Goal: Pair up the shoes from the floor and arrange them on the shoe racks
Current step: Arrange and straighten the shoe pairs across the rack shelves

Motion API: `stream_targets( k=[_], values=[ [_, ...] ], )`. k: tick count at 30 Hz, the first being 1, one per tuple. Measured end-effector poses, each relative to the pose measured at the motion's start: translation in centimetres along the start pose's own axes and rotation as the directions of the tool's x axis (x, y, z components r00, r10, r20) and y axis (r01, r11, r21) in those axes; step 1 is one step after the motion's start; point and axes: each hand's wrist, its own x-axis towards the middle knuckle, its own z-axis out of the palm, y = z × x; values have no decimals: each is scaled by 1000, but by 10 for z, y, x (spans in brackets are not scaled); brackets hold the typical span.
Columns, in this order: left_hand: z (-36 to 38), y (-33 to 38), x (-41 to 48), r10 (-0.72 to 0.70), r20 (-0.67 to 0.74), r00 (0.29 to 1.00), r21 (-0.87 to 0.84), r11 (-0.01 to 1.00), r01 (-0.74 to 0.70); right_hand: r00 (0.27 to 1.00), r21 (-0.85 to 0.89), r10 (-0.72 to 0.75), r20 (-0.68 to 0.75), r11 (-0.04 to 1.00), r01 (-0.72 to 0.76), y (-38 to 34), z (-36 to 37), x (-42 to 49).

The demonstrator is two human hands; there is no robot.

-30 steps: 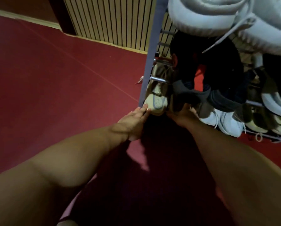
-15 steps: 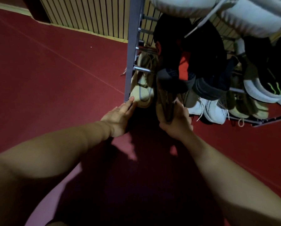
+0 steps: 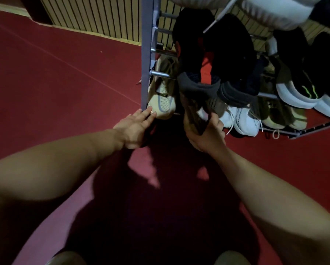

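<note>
Head view, looking down: what does the shoe rack (image 3: 146, 54) hold?

On the lowest tier, a beige shoe (image 3: 163, 104) sits at the left end against the post. Further right are white sneakers (image 3: 244, 121), then a tan pair (image 3: 280, 115). The tier above carries black shoes with red inside (image 3: 206, 69) and black shoes with white soles and green marks (image 3: 301, 92). Pale white shoes (image 3: 275, 12) sit on top.

And the hands?

The left hand (image 3: 133, 129) is flat with its fingers straight, and the fingertips touch the toe of the beige shoe. It holds nothing. The right hand (image 3: 206, 134) is curled round a dark shoe (image 3: 193, 113), fingers on one side and thumb on the other. It holds the shoe at the front of the lowest tier, just right of the beige one, with the sole showing. I cannot tell whether it rests on the bars.

What differs from a second ago?

Then the right hand was tucked under the black shoes and the shoe it carried barely showed. Now the sole is in plain sight in front of the tier. The left hand has stayed at the beige toe, above the red floor (image 3: 64, 83).
</note>
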Motion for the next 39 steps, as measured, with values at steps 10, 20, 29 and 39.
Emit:
stream_targets(
  k=[10,20,29,39],
  values=[
    [2,9,-3,-19,-33,999,21,1000,19,931,-20,-113,348,991,129,97,-17,-67],
    [3,-10,-33,-100,-58,993,-98,991,94,425,-223,-541,726,399,889,30,1,-37],
    [12,-34,-54,-229,1,973,-282,934,220,713,-211,-664,225,682,701,-49,37,1],
    [60,19,-62,-69,184,981,89,995,53,965,-123,-209,158,966,229,-93,70,36]
  ],
)
